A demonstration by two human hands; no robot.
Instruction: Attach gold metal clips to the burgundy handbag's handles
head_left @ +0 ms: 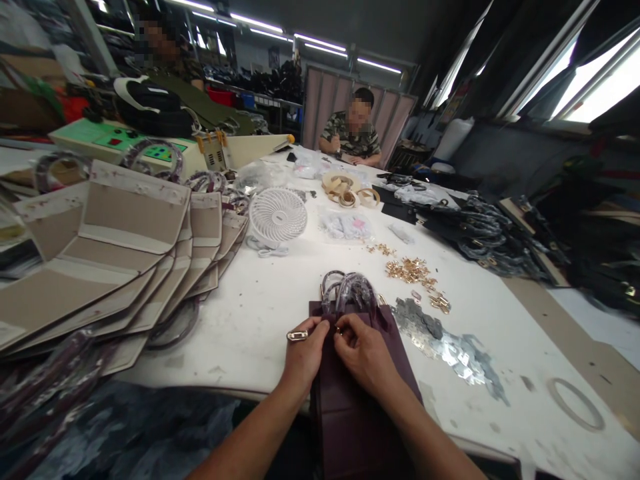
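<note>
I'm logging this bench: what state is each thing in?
left hand: holding gold clasp
right hand: pinching small gold piece
maroon bag: handles film-wrapped
beige panels: stacked, overlapping
white fan: upright; spinning or not, unclear
gold fittings: loose, heaped
metal plates: loose, spread out
beige strip: loosely coiled
grey ring: lying flat
ceiling lights: lit

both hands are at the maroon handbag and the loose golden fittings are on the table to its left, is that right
The side is wrong: the head view shows the loose golden fittings on the table right of the maroon handbag, with the left hand and right hand at it.
</note>
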